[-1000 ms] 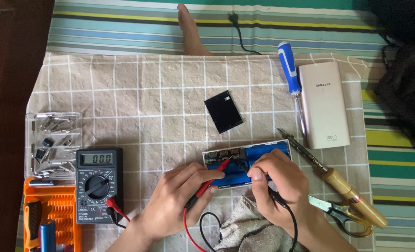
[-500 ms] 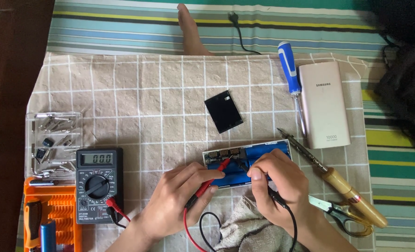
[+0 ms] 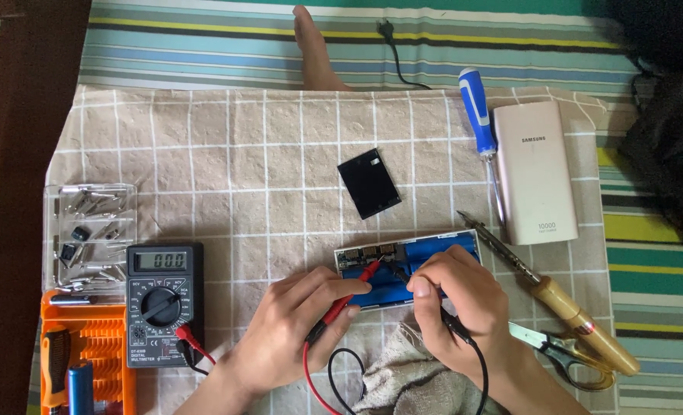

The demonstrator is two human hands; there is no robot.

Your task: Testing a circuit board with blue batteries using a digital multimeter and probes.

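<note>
Overhead view of a checked cloth (image 3: 265,161) spread over a striped mat (image 3: 510,46). The left hand (image 3: 291,330) holds the red probe (image 3: 349,296), fingers pinching its shaft, tip resting on the circuit board at the left end of the opened power bank (image 3: 414,265). The right hand (image 3: 453,307) holds the black probe (image 3: 399,270), fingers pressed together around it, tip touching the same board just right of the red one. The opened unit lies near the cloth's lower centre, showing blue cells in a white tray, partly covered by both hands.

A red lead (image 3: 311,384) and a black lead (image 3: 476,369) trail from the probes toward the lower edge. The multimeter (image 3: 162,303) lies to the left of the left hand, its display lit, leads plugged in at its lower right. Just beside it on the left sits an orange tool case (image 3: 88,353); above that, a clear box (image 3: 92,234) of small parts.

A black cover (image 3: 369,183) lies above the opened unit, apart from it. To the right are a blue-handled screwdriver (image 3: 480,131) and a second, closed power bank (image 3: 536,173), side by side. A soldering iron (image 3: 557,303) with a wooden handle lies diagonally at the right, its tip near the opened unit's corner; scissors (image 3: 564,353) lie just below it. A bare foot (image 3: 314,50) and a plug (image 3: 387,34) rest on the mat at the top. A crumpled rag (image 3: 407,376) sits between the wrists.
</note>
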